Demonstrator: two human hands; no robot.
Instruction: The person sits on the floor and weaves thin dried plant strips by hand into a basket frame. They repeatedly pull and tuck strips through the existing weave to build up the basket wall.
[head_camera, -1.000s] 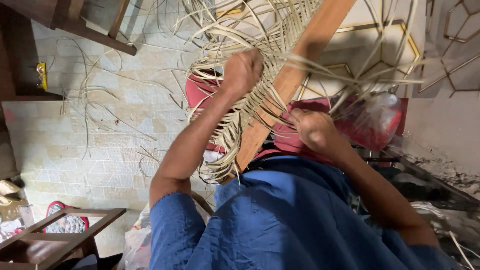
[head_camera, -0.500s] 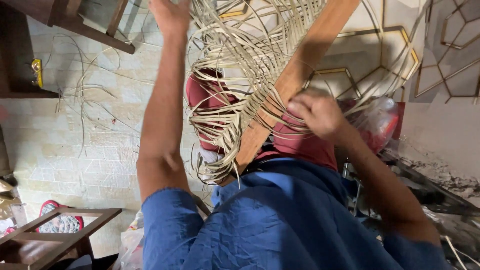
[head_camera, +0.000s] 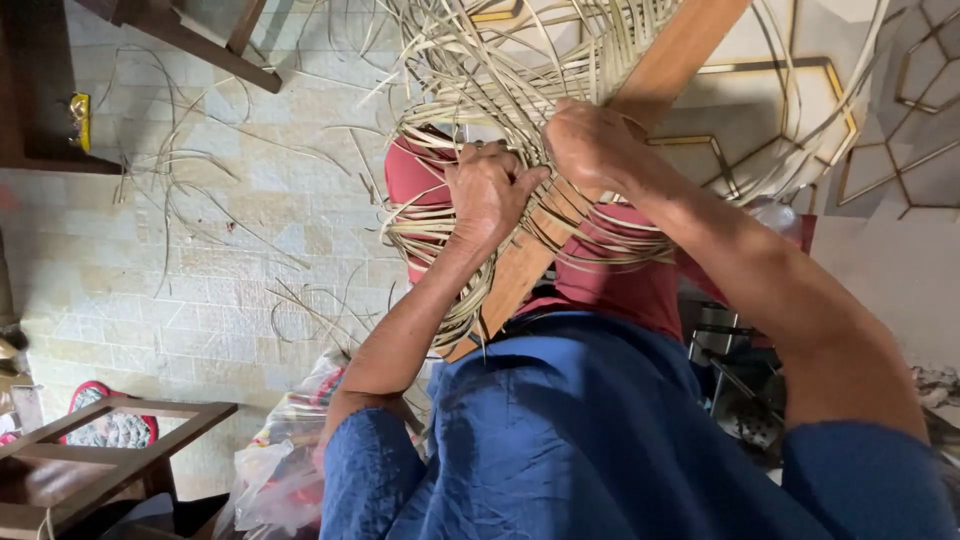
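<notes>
A crumpled clear plastic bag with red patches sits low on the floor, beside the left elbow. A small yellow packet, perhaps a labelled pouch, hangs at the far left against dark wood. No signs or screens show

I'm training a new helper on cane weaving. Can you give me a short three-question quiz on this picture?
1. True or false: both hands are on the bundle of cane strips at the wooden frame rail.
2. Which hand sits higher in the head view: A) left hand, B) right hand?
3. What lies scattered on the tiled floor?

Key:
1. True; the left hand is closed on strips, and the right hand is pressed on strips against the rail.
2. B.
3. Loose cane strips.
</notes>
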